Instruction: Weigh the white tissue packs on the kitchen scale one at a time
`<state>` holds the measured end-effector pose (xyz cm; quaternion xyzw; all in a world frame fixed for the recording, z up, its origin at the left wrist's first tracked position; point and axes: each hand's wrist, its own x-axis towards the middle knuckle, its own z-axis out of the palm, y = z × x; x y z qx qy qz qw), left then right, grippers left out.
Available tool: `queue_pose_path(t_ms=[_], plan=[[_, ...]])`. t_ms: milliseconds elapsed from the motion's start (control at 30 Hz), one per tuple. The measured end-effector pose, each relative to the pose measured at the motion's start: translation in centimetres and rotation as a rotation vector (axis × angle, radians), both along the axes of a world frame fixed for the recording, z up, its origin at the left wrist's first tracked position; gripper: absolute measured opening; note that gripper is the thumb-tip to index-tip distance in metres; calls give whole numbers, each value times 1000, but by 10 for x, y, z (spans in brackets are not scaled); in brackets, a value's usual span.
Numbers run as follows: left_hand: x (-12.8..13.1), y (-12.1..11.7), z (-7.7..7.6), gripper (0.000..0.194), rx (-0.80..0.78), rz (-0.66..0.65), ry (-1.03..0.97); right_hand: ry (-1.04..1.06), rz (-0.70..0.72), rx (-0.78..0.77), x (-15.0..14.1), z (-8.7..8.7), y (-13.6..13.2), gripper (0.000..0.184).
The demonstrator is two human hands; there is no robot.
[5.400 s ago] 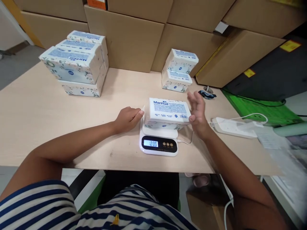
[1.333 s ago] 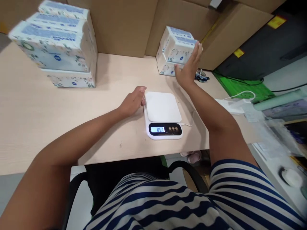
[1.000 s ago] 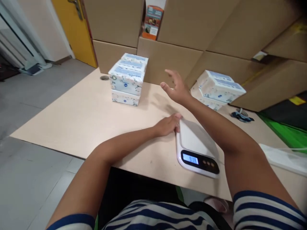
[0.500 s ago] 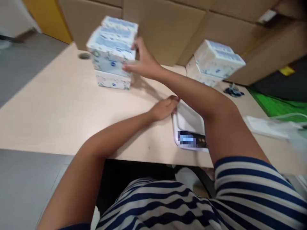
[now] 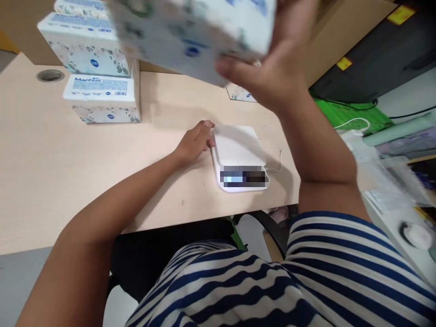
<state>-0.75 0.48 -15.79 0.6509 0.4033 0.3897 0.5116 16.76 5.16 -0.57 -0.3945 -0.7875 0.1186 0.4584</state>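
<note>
My right hand [image 5: 272, 63] grips a pack of tissues [image 5: 190, 36], white and pale blue with a floral print, and holds it up in the air above the far side of the table. The top of this pack is cut off by the frame edge. With fingers curled, my left hand [image 5: 196, 143] holds the left edge of a white digital scale [image 5: 238, 145]. Nothing lies on the scale's plate; its display is pixelated. To the left stand stacked tissue packs [image 5: 102, 100], the lower one marked "Manhua".
Behind the raised pack, another tissue pack [image 5: 240, 94] partly shows. A cable hole [image 5: 50, 76] is in the table [image 5: 163, 190] at far left. Cardboard boxes [image 5: 327, 59] line the back. A white cable [image 5: 281, 159] runs beside the scale, and clear plastic bags [image 5: 395, 177] lie at right.
My right hand has lifted a tissue pack off the left stack and carried it rightward and nearer. My left hand stays at the scale's edge. The view has turned right.
</note>
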Motion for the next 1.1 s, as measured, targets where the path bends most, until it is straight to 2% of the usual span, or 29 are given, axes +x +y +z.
queue_pose_path(t_ms=[67, 100, 167, 267, 400, 500, 667, 767, 933, 1100], plan=[[0, 2, -1, 67, 14, 4, 4, 103, -31, 216, 49, -18, -14, 102], [0, 3, -2, 69, 16, 7, 8, 128, -39, 245, 71, -30, -20, 96], [0, 5, -2, 73, 14, 19, 8, 165, -52, 168, 105, -54, -30, 94], [-1, 9, -4, 78, 5, 31, -23, 159, -93, 0, 136, -85, -39, 101], [-3, 12, -5, 79, 0, 11, -52, 75, -138, -107, 154, -107, -38, 116], [-2, 11, -1, 78, -24, 33, -50, 49, -144, -122, 163, -118, -33, 126], [2, 7, 12, 74, -41, 66, -32, 41, -88, -156, 166, -132, -35, 126], [4, 9, 12, 70, -10, 115, -16, 70, -68, -204, 162, -131, -40, 126], [2, 15, 4, 72, 6, 235, -10, 132, -56, -250, 160, -122, -45, 125], [2, 15, 6, 76, -11, 252, 26, 147, -47, -269, 163, -122, -46, 121]])
